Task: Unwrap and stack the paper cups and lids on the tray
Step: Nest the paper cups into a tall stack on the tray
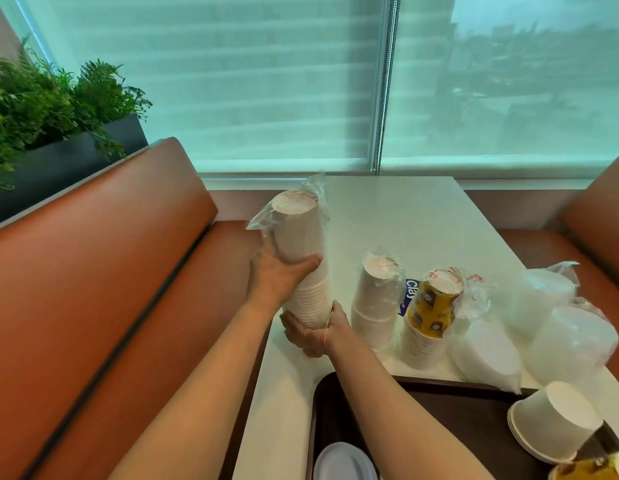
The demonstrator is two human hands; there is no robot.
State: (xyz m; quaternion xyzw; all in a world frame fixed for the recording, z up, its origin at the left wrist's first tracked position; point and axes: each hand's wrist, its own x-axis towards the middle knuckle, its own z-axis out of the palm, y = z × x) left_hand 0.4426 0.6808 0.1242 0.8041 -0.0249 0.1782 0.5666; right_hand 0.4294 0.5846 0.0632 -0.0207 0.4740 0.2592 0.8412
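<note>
Hands meet on a tall stack of white paper cups in clear plastic wrap (302, 258), held upside down and tilted over the left edge of the white rectangular table (398, 216). The left hand (278, 277) grips the stack at mid-height, thumb curled across the front and fingers wrapped behind it, out of sight. The right hand (315, 332) cups the stack's lower end, fingers curled under the rims and thumb pressed on the side. Just right of it stands a shorter wrapped stack of white paper cups (377, 303), and beside that a wrapped stack of yellow patterned paper cups (431, 317), both upside down on the table. Farther right lie clear bags of white plastic lids (564, 327), bunched together. The dark brown plastic tray (339, 410) sits at the near edge of the table; on it a short unwrapped stack of white paper cups (550, 424) leans at the right, and a white round lid (344, 462) lies at the bottom edge. An orange-brown bench seat (103, 271) runs along the left, with a green fern in a dark planter (48, 109) behind it.
</note>
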